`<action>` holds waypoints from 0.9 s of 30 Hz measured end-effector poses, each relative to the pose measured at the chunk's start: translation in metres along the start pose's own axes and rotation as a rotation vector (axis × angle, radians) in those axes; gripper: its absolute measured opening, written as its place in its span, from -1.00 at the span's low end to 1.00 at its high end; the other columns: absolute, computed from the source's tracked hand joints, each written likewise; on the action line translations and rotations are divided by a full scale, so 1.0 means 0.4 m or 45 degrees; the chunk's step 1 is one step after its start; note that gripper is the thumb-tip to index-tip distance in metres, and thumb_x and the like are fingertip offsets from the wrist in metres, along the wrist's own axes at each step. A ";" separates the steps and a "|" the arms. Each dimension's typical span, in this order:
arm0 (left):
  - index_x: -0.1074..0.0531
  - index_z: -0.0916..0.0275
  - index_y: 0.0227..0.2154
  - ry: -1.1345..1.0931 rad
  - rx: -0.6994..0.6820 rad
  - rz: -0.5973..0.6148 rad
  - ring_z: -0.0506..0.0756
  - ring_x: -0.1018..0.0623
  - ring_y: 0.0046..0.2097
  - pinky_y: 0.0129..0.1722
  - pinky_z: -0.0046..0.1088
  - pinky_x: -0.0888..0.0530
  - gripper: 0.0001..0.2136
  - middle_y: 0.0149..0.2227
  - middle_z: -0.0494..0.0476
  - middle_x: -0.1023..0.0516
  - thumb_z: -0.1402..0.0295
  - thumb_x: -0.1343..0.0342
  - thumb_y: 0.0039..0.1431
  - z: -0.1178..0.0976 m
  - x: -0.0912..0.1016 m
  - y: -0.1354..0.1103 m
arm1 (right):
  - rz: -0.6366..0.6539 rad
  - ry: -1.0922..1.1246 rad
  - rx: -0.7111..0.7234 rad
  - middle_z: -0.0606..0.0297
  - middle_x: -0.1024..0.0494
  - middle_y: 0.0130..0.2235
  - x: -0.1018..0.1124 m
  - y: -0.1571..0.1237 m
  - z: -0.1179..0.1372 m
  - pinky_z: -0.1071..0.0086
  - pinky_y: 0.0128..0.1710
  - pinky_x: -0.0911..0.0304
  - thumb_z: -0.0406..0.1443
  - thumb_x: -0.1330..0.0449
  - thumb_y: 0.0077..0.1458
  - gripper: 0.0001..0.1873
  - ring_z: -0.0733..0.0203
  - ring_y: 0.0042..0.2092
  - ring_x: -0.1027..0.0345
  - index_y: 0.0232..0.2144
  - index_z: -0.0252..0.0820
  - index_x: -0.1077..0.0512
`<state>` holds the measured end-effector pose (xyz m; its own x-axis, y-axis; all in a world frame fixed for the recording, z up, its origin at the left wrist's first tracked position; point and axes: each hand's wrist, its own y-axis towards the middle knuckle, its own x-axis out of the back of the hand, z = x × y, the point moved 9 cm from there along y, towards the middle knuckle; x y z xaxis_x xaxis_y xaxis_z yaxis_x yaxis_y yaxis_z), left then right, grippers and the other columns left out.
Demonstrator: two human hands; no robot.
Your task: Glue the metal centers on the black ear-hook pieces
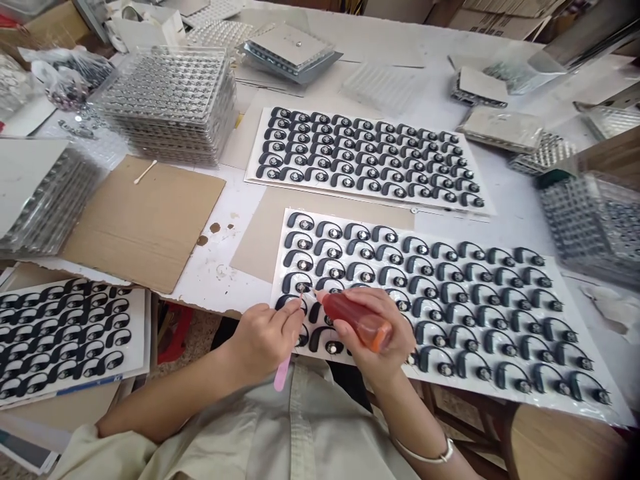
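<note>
My left hand [270, 337] is closed around a slim tool with a flat pink end [283, 375] jutting out below the palm; its working tip is too small to make out. In my right hand [387, 333] lies a red squeeze bottle [353, 317] with an orange base, tilted so its nozzle points left. Nozzle and left fingertips meet close to a black curved piece [293, 283] with a shiny round end. This piece belongs to rows of similar pieces on a white sheet [320, 218] under both hands. My hands hide some pieces along the sheet's near edge.
Behind lies another filled sheet [259, 143]. At left are brown cardboard [145, 227] with a cotton swab [145, 172], stacked clear trays [165, 100], and a lower sheet of black pieces [140, 333]. More trays [595, 220] stand right, a wooden stool [555, 443] below.
</note>
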<state>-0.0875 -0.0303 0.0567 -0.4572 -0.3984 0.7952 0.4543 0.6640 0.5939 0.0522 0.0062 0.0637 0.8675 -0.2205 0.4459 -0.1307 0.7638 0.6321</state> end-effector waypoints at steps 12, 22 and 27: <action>-0.47 0.40 -0.34 0.004 -0.013 0.012 -0.01 -0.53 -0.52 -0.65 -0.46 -0.36 -0.91 -0.26 0.25 -0.63 0.60 -0.07 0.17 -0.002 -0.001 0.002 | 0.033 -0.006 -0.007 0.19 -0.54 -0.29 -0.010 -0.001 -0.004 0.19 -0.33 -0.43 -0.30 -0.32 -0.03 -0.65 0.11 -0.28 -0.45 -0.14 -0.13 -0.41; -0.48 0.42 -0.34 -0.034 -0.017 0.043 0.00 -0.54 -0.50 -0.62 -0.45 -0.36 -0.87 -0.23 0.28 -0.62 0.61 -0.03 0.20 0.000 0.002 0.003 | -0.015 -0.012 0.014 0.21 -0.55 -0.30 -0.002 -0.007 -0.003 0.18 -0.34 -0.42 -0.31 -0.32 -0.03 -0.66 0.12 -0.29 -0.44 -0.15 -0.13 -0.41; -0.48 0.42 -0.31 -0.020 -0.021 0.080 0.02 -0.56 -0.49 -0.62 -0.46 -0.39 -0.88 -0.20 0.30 -0.61 0.61 -0.04 0.19 0.000 -0.004 0.001 | -0.027 -0.021 0.006 0.23 -0.55 -0.32 0.001 -0.008 -0.007 0.18 -0.36 -0.42 -0.30 -0.31 -0.02 -0.67 0.11 -0.31 -0.45 -0.16 -0.11 -0.40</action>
<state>-0.0867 -0.0294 0.0558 -0.4394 -0.3463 0.8289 0.4950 0.6767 0.5451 0.0544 0.0051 0.0601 0.8622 -0.2465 0.4425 -0.1146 0.7560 0.6444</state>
